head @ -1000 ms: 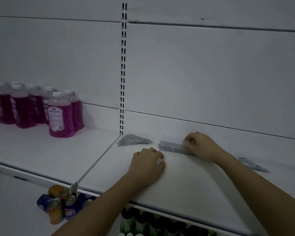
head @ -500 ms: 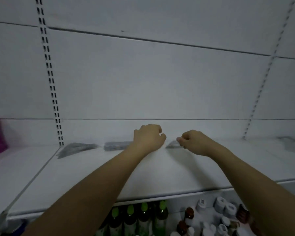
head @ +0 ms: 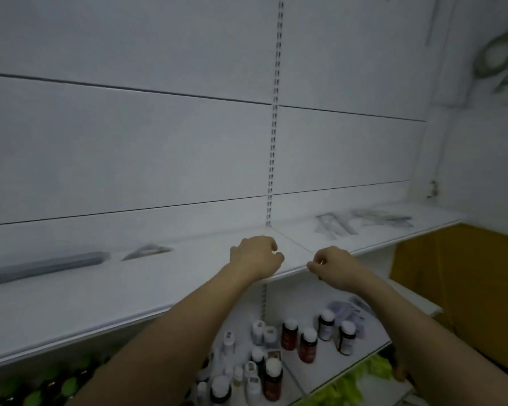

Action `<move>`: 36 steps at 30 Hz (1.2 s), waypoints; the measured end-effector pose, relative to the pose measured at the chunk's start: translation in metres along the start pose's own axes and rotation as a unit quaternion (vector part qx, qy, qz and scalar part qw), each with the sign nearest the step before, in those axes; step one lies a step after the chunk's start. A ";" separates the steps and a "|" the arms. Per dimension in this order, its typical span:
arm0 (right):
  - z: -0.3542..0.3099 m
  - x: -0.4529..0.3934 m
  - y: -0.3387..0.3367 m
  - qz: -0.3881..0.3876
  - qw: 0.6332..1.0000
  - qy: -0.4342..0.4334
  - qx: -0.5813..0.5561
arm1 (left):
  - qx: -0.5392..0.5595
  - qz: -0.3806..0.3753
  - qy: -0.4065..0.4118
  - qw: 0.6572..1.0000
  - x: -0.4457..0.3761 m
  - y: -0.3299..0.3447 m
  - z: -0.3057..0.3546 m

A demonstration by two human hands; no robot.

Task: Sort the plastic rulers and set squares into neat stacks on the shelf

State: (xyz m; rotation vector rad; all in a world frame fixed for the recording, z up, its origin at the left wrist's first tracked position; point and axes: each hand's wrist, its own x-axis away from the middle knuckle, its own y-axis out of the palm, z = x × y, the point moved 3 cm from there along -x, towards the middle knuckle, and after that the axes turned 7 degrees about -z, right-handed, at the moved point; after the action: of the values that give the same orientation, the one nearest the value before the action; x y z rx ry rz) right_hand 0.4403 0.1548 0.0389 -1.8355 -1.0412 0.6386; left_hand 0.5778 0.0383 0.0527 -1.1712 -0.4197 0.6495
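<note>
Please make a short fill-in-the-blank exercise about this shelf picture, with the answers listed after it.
1. The left hand and the right hand both hold ____.
2. The long stack of rulers lies to the ____ of the left hand.
3. Beside that stack lies a set square shaped like a ____.
4. The loose pile of rulers and set squares lies to the ____ of the slotted upright.

Answers: nothing; left; triangle; right

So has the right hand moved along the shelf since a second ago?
Yes. The right hand was left of the slotted upright, on the ruler stack; now it is right of it, holding nothing I can see.
</note>
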 end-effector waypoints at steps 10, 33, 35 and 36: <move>0.150 0.015 -0.101 0.031 0.999 0.034 0.011 | -0.026 0.014 0.071 0.997 -0.064 0.053 0.163; 0.259 -0.265 -0.114 -0.041 0.998 -0.024 0.049 | -0.017 0.040 -0.098 0.994 -0.321 0.136 0.126; 0.259 -0.294 -0.116 -0.042 0.997 -0.042 0.051 | -0.002 0.045 -0.111 0.993 -0.331 0.134 0.118; 0.259 -0.308 -0.116 -0.044 0.996 -0.051 0.055 | 0.017 0.044 -0.120 0.992 -0.334 0.132 0.114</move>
State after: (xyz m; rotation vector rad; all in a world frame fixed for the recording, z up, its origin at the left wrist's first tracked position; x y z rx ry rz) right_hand 0.0392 0.0353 0.0243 -1.6673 -1.1249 0.7281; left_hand 0.2249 -0.0712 -0.0227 -1.0880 -0.5599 0.8769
